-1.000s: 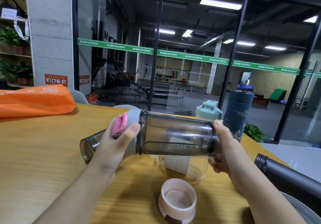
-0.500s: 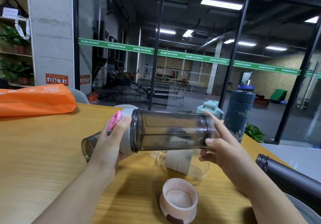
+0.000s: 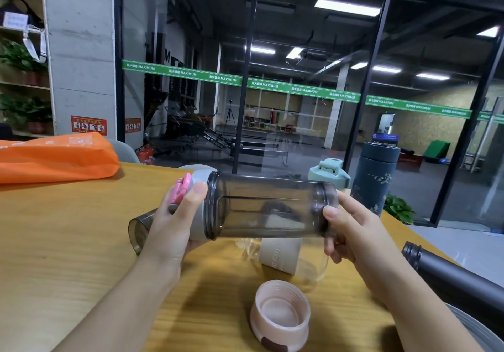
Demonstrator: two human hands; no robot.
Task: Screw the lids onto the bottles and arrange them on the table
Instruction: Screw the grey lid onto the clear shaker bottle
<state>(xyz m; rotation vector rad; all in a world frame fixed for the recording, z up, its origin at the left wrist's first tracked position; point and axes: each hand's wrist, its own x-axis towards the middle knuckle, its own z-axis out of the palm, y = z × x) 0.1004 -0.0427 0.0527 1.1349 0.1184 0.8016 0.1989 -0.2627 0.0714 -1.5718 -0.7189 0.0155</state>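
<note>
Smoky bottle (image 3: 270, 207) held horizontal above counter (image 3: 54, 242). Left hand (image 3: 174, 223) grips grey lid (image 3: 200, 204) with pink flip cap; right hand (image 3: 351, 231) grips bottle base. Pink lid (image 3: 281, 315) upturned near counter's near edge.

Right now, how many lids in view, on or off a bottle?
4. Grey-pink lid on the smoky bottle, gripped by the left hand; loose peach lid upturned near the table edge; mint lid and navy lid behind. More may be hidden.
</note>
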